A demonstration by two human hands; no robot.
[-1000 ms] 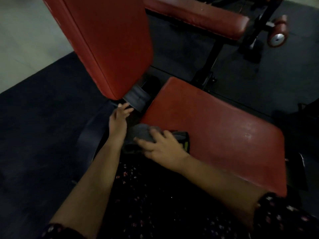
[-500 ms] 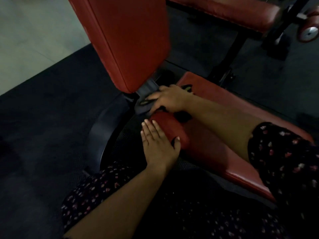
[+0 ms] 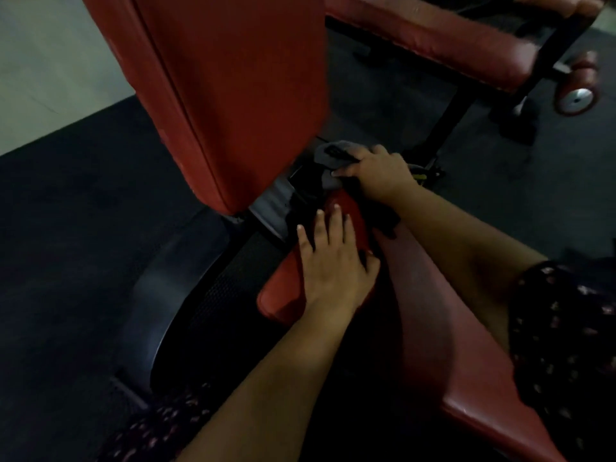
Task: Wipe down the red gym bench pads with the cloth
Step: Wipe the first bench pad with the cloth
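Observation:
A red seat pad (image 3: 443, 315) runs from the centre toward the lower right, and a tall red back pad (image 3: 233, 91) rises above it at the upper left. My right hand (image 3: 376, 173) grips a grey cloth (image 3: 330, 158) at the far end of the seat pad, in the gap below the back pad. My left hand (image 3: 333, 261) rests flat with straight fingers on the near corner of the seat pad. Part of the cloth is hidden under my right hand.
A black metal frame (image 3: 273, 205) joins the two pads. A second red bench (image 3: 443, 35) with a red roller (image 3: 576, 88) stands at the upper right. Dark rubber matting (image 3: 76, 228) covers the floor, with pale flooring at the upper left.
My right hand has pushed the cloth farther along the seat pad's far end into the gap below the back pad. My left hand has moved from the frame onto the pad's corner.

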